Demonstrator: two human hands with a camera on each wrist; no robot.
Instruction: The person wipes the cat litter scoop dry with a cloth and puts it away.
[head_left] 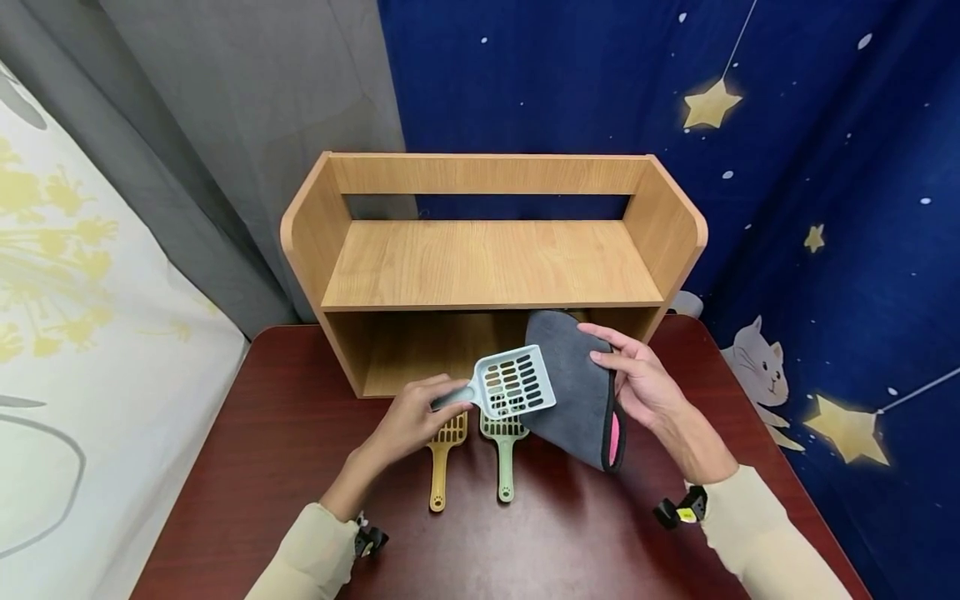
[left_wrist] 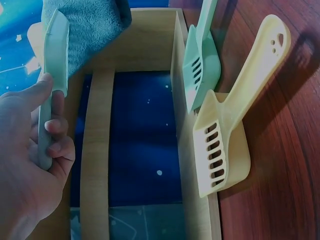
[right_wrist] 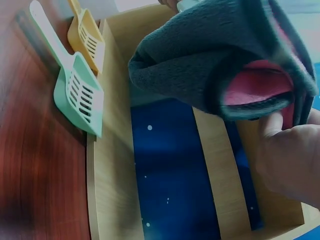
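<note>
My left hand (head_left: 420, 417) grips the handle of a pale blue litter scoop (head_left: 516, 382), whose slotted head is raised in front of the shelf. In the left wrist view the fingers curl round that handle. A dark grey cloth mitt (head_left: 566, 392) with black edging and a pink lining hangs from my right hand (head_left: 641, 375), which pinches it near its opening; the pink inside (right_wrist: 257, 85) shows in the right wrist view. The blue scoop's head overlaps the mitt in the head view; whether they touch I cannot tell. A yellow scoop (head_left: 438, 475) and a green scoop (head_left: 506, 467) lie below.
A light wooden two-tier shelf (head_left: 491, 262) stands at the back of the dark red table (head_left: 300, 475). The yellow and green scoops rest with their heads at its lower front edge, handles toward me. Grey and blue curtains (head_left: 540, 75) hang behind.
</note>
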